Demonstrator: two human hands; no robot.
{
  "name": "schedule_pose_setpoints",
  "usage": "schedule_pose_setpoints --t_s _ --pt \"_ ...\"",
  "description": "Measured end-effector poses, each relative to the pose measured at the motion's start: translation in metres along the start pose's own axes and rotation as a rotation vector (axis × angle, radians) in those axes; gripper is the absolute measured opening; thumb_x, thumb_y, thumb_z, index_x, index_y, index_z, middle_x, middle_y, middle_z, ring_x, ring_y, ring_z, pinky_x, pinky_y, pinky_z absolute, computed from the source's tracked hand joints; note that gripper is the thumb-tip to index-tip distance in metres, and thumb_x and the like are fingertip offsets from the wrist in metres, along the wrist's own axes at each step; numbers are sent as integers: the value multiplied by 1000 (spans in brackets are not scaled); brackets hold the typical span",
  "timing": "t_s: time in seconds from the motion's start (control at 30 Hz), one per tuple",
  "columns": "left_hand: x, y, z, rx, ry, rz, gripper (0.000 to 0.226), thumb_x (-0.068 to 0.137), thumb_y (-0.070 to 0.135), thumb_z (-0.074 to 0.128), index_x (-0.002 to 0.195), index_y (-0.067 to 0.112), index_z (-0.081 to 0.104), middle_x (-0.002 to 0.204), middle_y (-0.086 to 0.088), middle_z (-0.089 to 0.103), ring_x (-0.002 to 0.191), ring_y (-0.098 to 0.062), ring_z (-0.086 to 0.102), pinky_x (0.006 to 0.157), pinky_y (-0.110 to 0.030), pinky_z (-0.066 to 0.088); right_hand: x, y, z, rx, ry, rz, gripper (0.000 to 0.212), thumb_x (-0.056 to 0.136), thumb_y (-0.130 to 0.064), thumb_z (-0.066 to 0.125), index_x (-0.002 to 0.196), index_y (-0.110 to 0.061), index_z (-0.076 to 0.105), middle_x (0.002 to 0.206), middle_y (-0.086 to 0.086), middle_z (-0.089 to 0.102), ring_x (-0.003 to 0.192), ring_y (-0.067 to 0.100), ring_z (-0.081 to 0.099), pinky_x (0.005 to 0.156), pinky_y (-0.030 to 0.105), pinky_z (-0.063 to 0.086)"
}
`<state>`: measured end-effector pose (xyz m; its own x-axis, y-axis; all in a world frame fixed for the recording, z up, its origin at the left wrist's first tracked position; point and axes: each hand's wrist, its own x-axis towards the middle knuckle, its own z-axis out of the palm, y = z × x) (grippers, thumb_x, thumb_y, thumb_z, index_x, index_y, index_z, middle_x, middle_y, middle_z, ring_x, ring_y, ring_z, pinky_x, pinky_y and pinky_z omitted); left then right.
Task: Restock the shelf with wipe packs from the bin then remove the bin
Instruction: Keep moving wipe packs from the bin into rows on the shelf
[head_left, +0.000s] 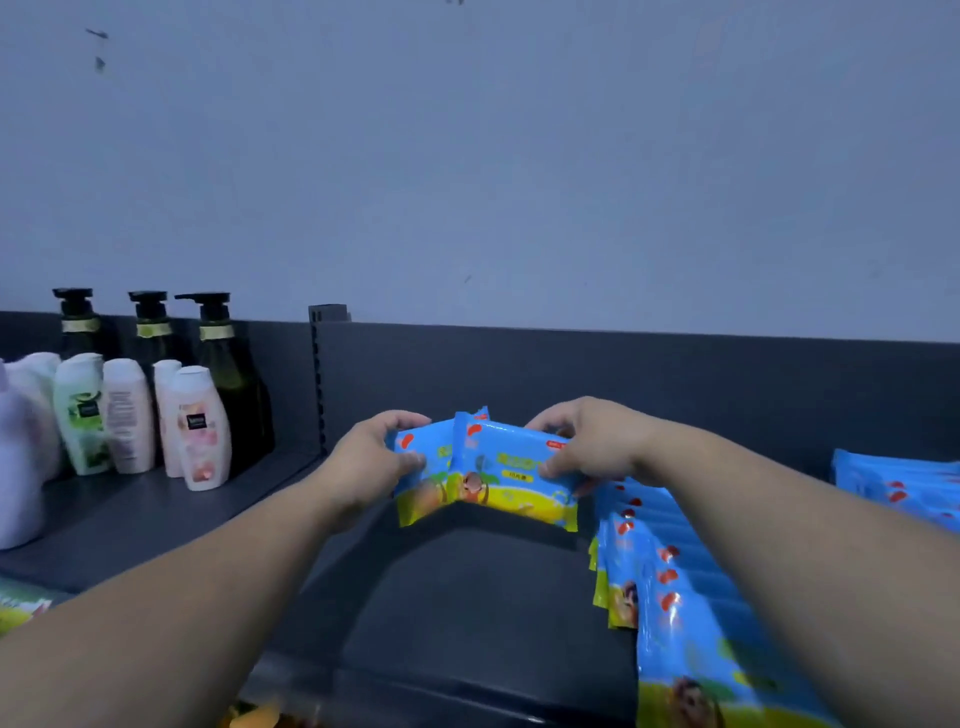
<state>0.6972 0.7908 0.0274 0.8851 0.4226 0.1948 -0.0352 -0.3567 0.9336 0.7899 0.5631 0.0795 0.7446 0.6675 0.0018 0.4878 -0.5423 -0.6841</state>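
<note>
While you hold a small bunch of blue-and-yellow plastic wipe packs (498, 473) at the centre of the frame, your left hand (371, 462) grips its left end and your right hand (592, 441) pinches its right end, just above the dark grey metal shelf (467, 597). You look to be mid-restock, with a row of matching stocked packs (670, 571) already leaning along the lower right. The next move calls for squaring the bunch upright and setting it down just beside that row, well apart from the white lotion bottles (200, 431) at mid-left; the bin does not show clearly.
</note>
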Motion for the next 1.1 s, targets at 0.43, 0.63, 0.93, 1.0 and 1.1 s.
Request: schedule_pose_setpoints --t_s 0.43,0.63,0.93,1.0,1.1 --pt "132 -46 17 202 -329 99 31 87 4 64 103 31 63 99 -3 70 87 -20 69 76 -34 57 92 25 24 -260 84 299 24 81 -12 73 86 -30 59 103 4 69 90 28 71 75 42 60" --pt "146 -53 39 435 -130 255 25 86 22 65 106 33 55 104 6 63 87 -13 58 74 -28 48 104 31 33 -511 236 361 32 80 -25 71 107 -23 53 102 -5 57 87 16 51 73 25 43" --pt "139 -67 36 346 -36 304 30 90 40 58 113 22 47 101 8 53 91 -14 54 73 -28 40 114 31 55 -607 297 354 52 74 -31 77 109 -23 40 112 2 48 96 22 55 79 32 48" --pt "134 -66 36 335 -138 320 41 82 42 68 112 26 45 106 10 49 89 -13 55 75 -27 43 116 29 59 -597 326 347 51 76 -28 75 112 -22 39 115 3 46 98 24 56 82 36 51" --pt "129 -63 42 465 -228 345 62 74 33 78 123 28 41 119 9 41 94 -12 51 80 -26 44 118 26 62 -611 368 341 48 79 -24 72 113 -19 38 117 5 43 96 27 58 80 40 53"
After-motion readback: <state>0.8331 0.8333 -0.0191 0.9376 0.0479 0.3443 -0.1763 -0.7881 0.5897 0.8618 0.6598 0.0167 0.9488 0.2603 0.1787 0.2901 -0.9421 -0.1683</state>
